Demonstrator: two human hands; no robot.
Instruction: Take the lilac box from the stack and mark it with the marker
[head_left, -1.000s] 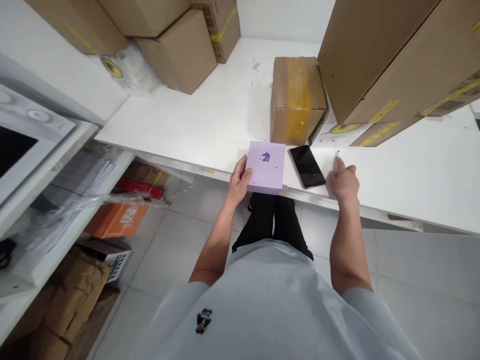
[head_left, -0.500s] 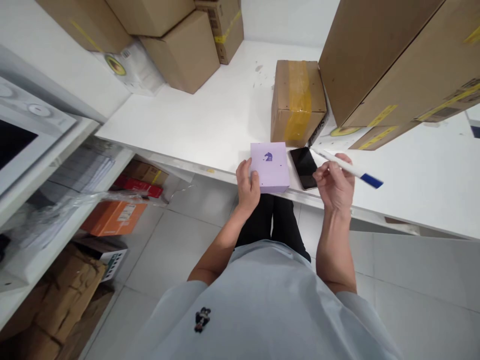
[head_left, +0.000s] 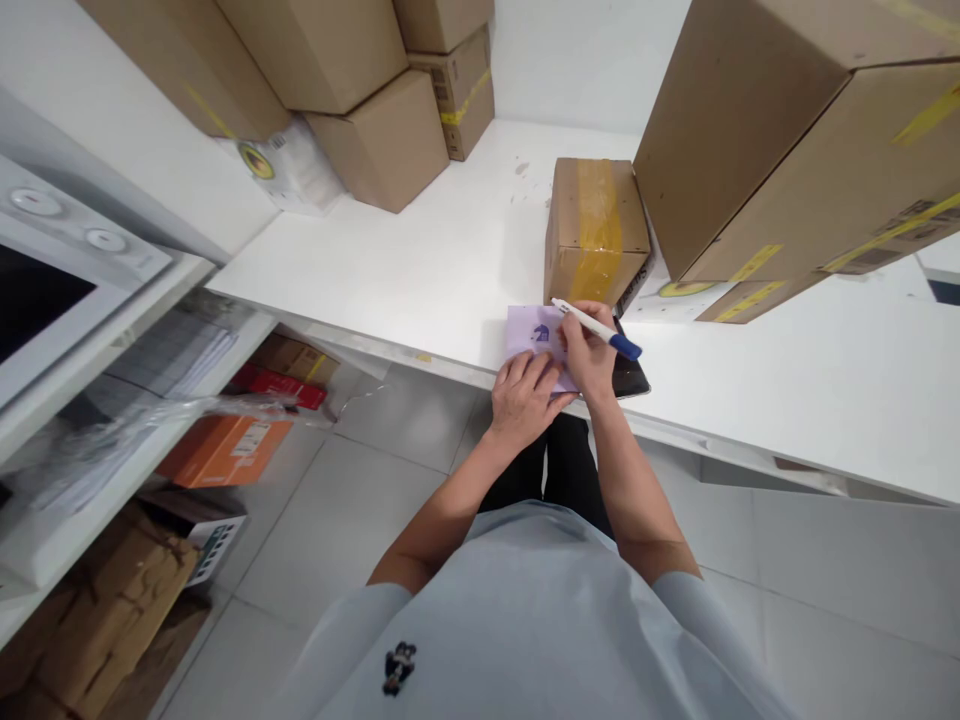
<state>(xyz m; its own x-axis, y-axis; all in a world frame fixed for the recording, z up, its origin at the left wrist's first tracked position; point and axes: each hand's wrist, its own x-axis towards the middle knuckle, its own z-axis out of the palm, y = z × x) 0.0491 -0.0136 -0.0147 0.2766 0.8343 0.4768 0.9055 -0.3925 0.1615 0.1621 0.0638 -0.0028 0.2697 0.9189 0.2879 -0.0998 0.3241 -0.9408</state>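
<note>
A small lilac box (head_left: 529,334) with a dark blue logo lies at the front edge of the white table (head_left: 420,260). My left hand (head_left: 523,397) rests flat on the box's near side, holding it down. My right hand (head_left: 587,352) grips a white pen with a blue cap (head_left: 597,328), its tip over the top of the box. A black phone (head_left: 631,377) lies just right of the box, mostly hidden behind my right hand.
A taped brown carton (head_left: 595,229) stands right behind the lilac box. Large cartons (head_left: 780,130) stack at the right, more cartons (head_left: 360,90) at the back left. Shelves with paper and boxes (head_left: 225,450) stand at the left over a tiled floor.
My right hand picked up the pen from the table and brought it left over the lilac box. My left hand slid from the box's side onto its near top.
</note>
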